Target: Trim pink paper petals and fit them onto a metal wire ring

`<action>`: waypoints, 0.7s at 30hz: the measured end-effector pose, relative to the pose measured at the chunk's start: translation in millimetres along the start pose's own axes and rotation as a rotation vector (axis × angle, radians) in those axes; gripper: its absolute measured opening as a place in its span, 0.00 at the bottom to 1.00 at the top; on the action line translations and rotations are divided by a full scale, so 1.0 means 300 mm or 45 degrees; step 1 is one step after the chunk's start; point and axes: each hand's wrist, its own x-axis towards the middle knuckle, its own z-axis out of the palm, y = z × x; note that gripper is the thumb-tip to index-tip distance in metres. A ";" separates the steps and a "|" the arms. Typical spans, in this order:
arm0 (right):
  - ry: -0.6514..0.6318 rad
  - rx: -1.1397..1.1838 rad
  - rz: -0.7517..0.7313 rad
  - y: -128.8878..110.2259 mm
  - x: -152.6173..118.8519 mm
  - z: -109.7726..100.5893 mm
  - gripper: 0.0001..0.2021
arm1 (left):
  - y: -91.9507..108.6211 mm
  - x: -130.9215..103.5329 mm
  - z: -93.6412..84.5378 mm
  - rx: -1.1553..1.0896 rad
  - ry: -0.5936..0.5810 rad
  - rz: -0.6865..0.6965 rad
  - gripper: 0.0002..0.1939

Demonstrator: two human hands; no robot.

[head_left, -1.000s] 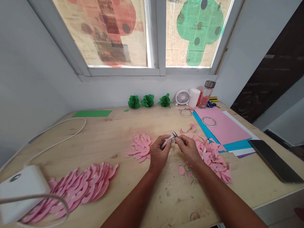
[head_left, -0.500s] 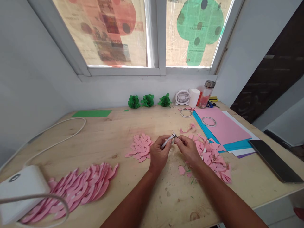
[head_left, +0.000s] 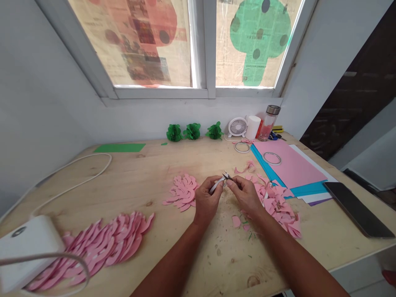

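Note:
Above the middle of the table, my two hands meet with fingertips almost touching. My left hand [head_left: 209,197] is closed on a narrow white strip [head_left: 217,185] that looks like folded paper. My right hand [head_left: 244,193] is closed around small scissors [head_left: 227,176]; their dark, pointed blades lie against the strip's far end, and the handles are hidden by the fingers. Beside my left hand lies a small pile of pink curved paper pieces [head_left: 182,192]. Pink paper scraps [head_left: 280,206] are heaped next to my right hand and forearm.
A larger row of pink cutouts [head_left: 108,243] lies front left by a white box-shaped device [head_left: 29,251] with a cable. Green paper balls [head_left: 192,131], a small fan [head_left: 237,127] and a bottle [head_left: 268,126] stand at the back. Pink paper [head_left: 291,165] and a phone [head_left: 359,210] lie right.
The scissors' blades have shifted slightly and look more spread at the strip's end. Both hands stay in almost the same place.

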 end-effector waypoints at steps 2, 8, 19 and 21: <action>0.003 -0.008 -0.005 0.000 0.001 -0.001 0.17 | 0.002 0.000 -0.001 0.001 -0.004 0.004 0.08; -0.009 -0.010 0.001 0.000 0.001 -0.001 0.17 | -0.003 -0.001 0.000 -0.013 -0.011 0.016 0.08; -0.002 -0.020 -0.001 0.006 -0.001 -0.003 0.18 | 0.004 -0.002 0.001 -0.023 0.020 0.002 0.09; -0.011 -0.005 -0.001 0.002 0.000 -0.003 0.18 | 0.006 -0.001 0.000 -0.027 0.028 -0.001 0.09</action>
